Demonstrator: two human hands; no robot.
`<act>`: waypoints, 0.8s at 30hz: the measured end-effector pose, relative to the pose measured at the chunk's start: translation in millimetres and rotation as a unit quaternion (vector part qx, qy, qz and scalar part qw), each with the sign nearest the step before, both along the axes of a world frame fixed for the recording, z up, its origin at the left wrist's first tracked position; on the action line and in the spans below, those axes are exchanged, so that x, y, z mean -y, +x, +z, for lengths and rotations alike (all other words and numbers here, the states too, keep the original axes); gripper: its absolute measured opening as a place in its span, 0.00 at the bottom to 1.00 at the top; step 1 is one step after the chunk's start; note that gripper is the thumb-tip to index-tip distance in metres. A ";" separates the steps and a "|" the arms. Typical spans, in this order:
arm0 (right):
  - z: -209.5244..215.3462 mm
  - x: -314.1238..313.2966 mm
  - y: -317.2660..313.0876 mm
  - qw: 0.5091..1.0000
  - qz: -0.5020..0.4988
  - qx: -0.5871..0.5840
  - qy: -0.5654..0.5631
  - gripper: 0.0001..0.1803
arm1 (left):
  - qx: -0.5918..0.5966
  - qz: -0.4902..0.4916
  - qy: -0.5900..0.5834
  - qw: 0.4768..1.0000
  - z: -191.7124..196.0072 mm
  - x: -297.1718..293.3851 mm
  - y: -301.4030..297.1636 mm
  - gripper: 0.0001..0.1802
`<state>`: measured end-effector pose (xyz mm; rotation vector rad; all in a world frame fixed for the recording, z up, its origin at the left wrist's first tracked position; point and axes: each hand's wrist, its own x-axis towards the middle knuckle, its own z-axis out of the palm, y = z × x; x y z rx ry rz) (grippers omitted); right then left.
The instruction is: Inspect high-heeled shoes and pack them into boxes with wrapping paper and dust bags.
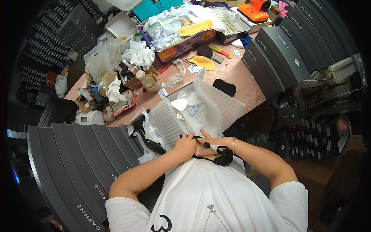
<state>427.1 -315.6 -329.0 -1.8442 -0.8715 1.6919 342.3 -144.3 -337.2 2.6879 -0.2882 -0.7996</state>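
Note:
Close against my body is a black strappy sandal [224,157] with a beige insole. My left hand [185,147] has its fingers curled round the sandal's strap end. From the other side my right hand [217,141] grips the same sandal, its thumb and fingers partly hidden by the straps. Just beyond both hands lies ribbed white foam wrap [167,120] spread open with white tissue paper [197,123] and white shaped inserts [179,104]. A second black shoe [154,146] rests partly in wrapping, left of my left hand.
Long stacks of dark grey shoe boxes [83,154] flank me on the left, with more boxes [276,58] at the right. On the pink table [247,83] are a black pad [224,87], a brush [221,51], a bottle [145,79] and a carton of crumpled paper [166,56].

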 end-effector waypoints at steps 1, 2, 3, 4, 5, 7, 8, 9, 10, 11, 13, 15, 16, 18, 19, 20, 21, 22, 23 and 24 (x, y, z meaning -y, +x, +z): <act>-6.5 -3.0 1.6 0.999 0.037 0.008 0.023 0.52 | -0.007 -0.009 -0.001 1.000 -0.5 -1.1 1.0 0.13; -14.9 -8.1 4.0 0.996 0.074 0.016 0.046 0.51 | -0.014 -0.018 -0.003 1.000 -1.2 -2.1 3.0 0.13; -20.5 -11.9 6.3 0.991 0.111 0.023 0.069 0.51 | -0.021 -0.027 -0.005 0.999 -2.0 -2.8 4.0 0.13; -24.1 -13.1 8.9 0.994 0.099 0.000 0.044 0.47 | -0.028 -0.024 -0.007 0.999 -3.2 -2.8 3.3 0.14; -32.0 -14.2 9.0 0.994 0.090 -0.019 0.054 0.47 | -0.035 -0.022 -0.009 0.999 -5.0 -3.3 2.9 0.14; -53.4 -16.1 7.9 0.993 0.072 -0.056 0.075 0.45 | -0.045 -0.031 -0.007 0.998 -6.1 -4.9 3.8 0.14; -49.8 -17.6 7.7 0.994 0.064 -0.036 0.081 0.44 | -0.046 -0.037 -0.005 0.998 -5.6 -5.9 4.5 0.14; -45.3 -17.6 7.3 0.995 0.056 -0.017 0.086 0.43 | -0.048 -0.044 -0.002 0.998 -4.2 -6.6 6.0 0.14; -39.6 -18.0 7.2 0.995 0.048 0.002 0.092 0.42 | -0.054 -0.060 0.028 0.996 -1.7 -6.3 8.3 0.14; -27.5 -19.2 8.4 0.995 0.064 0.019 0.070 0.41 | -0.060 -0.079 0.058 0.993 6.0 -4.0 14.1 0.15; -6.1 -25.7 9.7 0.993 0.101 0.051 0.028 0.41 | -0.024 -0.115 0.105 0.987 13.4 -3.1 17.6 0.16; -15.3 -24.5 3.9 0.989 0.104 0.101 0.015 0.38 | 0.061 -0.154 0.139 0.976 16.3 -3.4 18.6 0.17; -17.5 -24.2 1.6 0.985 0.114 0.125 0.020 0.36 | 0.046 -0.157 0.146 0.976 16.3 -2.3 22.0 0.18; -36.3 -23.6 -5.6 0.984 0.095 0.146 0.030 0.33 | 0.015 -0.161 0.165 0.973 16.3 -1.0 33.0 0.19; -53.3 -22.9 -9.8 0.987 0.067 0.143 0.036 0.30 | 0.025 -0.173 0.179 0.968 14.3 -1.3 34.9 0.19; -53.3 -26.7 -8.4 0.981 0.103 0.157 0.045 0.29 | 0.035 -0.184 0.190 0.964 11.6 -1.6 36.9 0.19; -52.4 -29.4 -7.2 0.974 0.139 0.171 0.053 0.28 | 0.045 -0.195 0.201 0.959 10.1 -1.3 38.7 0.19; -49.6 -29.0 -6.6 0.978 0.127 0.158 0.058 0.28 | 0.020 -0.213 0.219 0.952 9.6 0.8 41.3 0.19; -37.1 -28.2 -5.9 0.981 0.113 0.145 0.063 0.28 | -0.004 -0.231 0.237 0.944 12.3 4.5 45.4 0.20; -30.4 -27.7 -6.1 0.984 0.099 0.131 0.068 0.29 | -0.028 -0.249 0.254 0.934 13.8 6.9 48.4 0.21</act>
